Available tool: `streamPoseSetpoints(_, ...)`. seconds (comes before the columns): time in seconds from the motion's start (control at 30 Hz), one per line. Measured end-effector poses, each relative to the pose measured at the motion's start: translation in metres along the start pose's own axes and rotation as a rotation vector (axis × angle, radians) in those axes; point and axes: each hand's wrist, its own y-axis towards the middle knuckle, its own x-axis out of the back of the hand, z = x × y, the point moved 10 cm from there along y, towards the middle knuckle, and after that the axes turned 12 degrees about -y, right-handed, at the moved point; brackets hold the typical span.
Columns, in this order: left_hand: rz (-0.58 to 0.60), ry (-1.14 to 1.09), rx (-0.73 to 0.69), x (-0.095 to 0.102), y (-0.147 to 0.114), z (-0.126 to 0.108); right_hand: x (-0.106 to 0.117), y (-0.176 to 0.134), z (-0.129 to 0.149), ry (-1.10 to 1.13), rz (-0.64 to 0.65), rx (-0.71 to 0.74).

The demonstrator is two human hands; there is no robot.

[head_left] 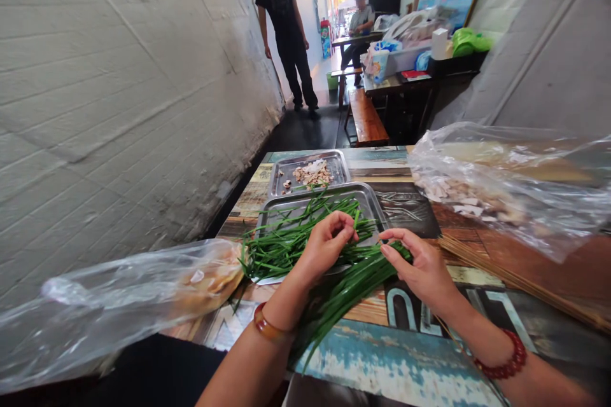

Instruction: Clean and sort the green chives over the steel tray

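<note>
My left hand (329, 238) is over the front metal tray (375, 203), its fingers pinched on a green garlic chive (356, 216). Cut chives (281, 241) lie heaped in that tray. Just to the right, my right hand (420, 267) is closed around a thin bamboo skewer (443, 327), whose tip shows at the fingertips and whose other end runs back under the wrist. A bunch of long chives (353, 289) stretches from beneath my right fingers toward the table's front edge.
Behind stands a smaller metal tray (338, 168) with pale chopped pieces. Clear plastic bags lie left (143, 286) and right (506, 172), near a bundle of skewers (520, 283). Past the table (363, 350) are a bench (366, 117), a standing person (281, 19) and a seated one (360, 25).
</note>
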Motion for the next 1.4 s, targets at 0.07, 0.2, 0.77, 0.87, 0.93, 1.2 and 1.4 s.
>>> streamPoseSetpoints(0.07,0.037,-0.070,0.049,-0.005,-0.001,0.004,0.000,0.000,0.003,0.026,0.004,-0.003)
streamPoseSetpoints(0.2,0.115,-0.103,0.138,-0.018,-0.006,0.014,-0.002,0.001,0.009,0.034,0.034,0.006)
streamPoseSetpoints(0.77,0.047,-0.074,0.196,-0.020,-0.008,0.018,0.003,0.001,0.015,0.010,-0.009,0.051)
streamPoseSetpoints(0.87,0.047,-0.077,0.189,-0.021,-0.008,0.018,0.003,0.001,0.017,0.011,-0.012,0.076)
streamPoseSetpoints(0.93,0.047,-0.078,0.181,-0.021,-0.008,0.017,0.003,0.001,0.017,0.011,-0.011,0.084)
streamPoseSetpoints(1.2,0.038,-0.062,0.153,-0.021,-0.008,0.016,0.000,0.001,0.014,0.014,-0.014,0.111)
streamPoseSetpoints(1.4,0.023,-0.013,0.123,-0.020,-0.008,0.013,-0.001,0.001,0.014,0.013,-0.019,0.109)
